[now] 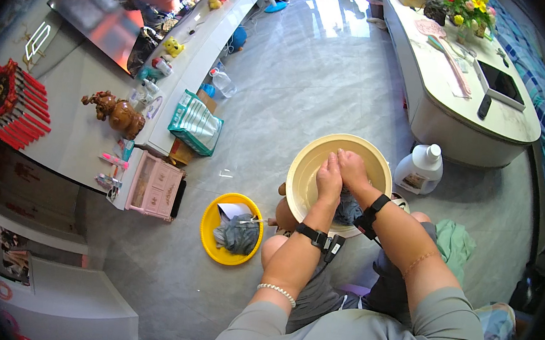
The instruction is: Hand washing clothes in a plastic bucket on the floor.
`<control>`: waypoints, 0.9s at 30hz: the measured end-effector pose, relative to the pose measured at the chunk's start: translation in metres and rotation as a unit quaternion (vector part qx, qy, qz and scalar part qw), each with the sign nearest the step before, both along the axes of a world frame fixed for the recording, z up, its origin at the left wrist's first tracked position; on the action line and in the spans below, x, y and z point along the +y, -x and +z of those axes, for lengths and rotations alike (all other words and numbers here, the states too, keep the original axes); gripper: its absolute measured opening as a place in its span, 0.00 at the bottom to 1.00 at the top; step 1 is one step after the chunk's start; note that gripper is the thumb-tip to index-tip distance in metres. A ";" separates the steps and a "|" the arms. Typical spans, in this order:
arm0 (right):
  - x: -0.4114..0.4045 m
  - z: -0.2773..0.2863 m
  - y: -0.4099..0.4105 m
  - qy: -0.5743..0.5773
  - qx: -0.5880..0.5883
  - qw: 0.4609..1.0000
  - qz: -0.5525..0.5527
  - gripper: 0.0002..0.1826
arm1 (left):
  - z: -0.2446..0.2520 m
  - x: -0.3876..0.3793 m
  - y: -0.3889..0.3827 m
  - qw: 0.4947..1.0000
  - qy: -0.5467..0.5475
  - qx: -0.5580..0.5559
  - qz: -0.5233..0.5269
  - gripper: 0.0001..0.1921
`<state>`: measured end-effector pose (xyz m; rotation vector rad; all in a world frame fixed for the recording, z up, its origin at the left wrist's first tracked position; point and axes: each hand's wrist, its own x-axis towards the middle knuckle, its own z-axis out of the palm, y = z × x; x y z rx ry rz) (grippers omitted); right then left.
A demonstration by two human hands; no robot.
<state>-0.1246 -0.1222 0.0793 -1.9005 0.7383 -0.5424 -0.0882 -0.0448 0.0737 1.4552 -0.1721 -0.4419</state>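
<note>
My left hand [329, 179] and my right hand [352, 168] are side by side over a cream plastic basin [292, 181], their fingertips close together near its far part. Both look curled, but their palms face away from view, so whether anything is between the fingers is hidden. Dark grey wet cloth [348, 208] lies in the basin below my right wrist. A yellow plastic basin [206, 232] on the floor to the left holds grey cloth [240, 235] and a white piece. To the right of the cream basin stands a white detergent bottle [419, 169] with its cap on.
Green cloth [454, 246] lies at the right. A white oval table [471, 124] bears a tablet, flowers and a fly swatter. At left are a long TV cabinet [200, 52], a teal and silver bag [196, 123] and a pink drawer box [157, 185]. Another person is partly visible at top left.
</note>
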 end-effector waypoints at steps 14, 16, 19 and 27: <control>0.020 0.022 -0.001 -0.003 0.042 0.999 0.004 0.28 | -0.004 0.013 -0.018 0.996 -0.055 -0.030 0.069 0.29; 0.045 0.016 0.006 -0.047 0.012 0.999 0.023 0.27 | 0.004 0.026 -0.034 0.973 -0.217 -0.058 0.060 0.28; 0.068 0.028 0.014 0.003 -0.046 0.998 0.053 0.27 | 0.001 0.036 -0.042 0.993 -0.086 0.015 0.074 0.28; 0.037 0.009 0.004 -0.007 0.006 1.000 -0.011 0.26 | 0.005 0.017 -0.011 0.991 -0.050 -0.064 0.103 0.28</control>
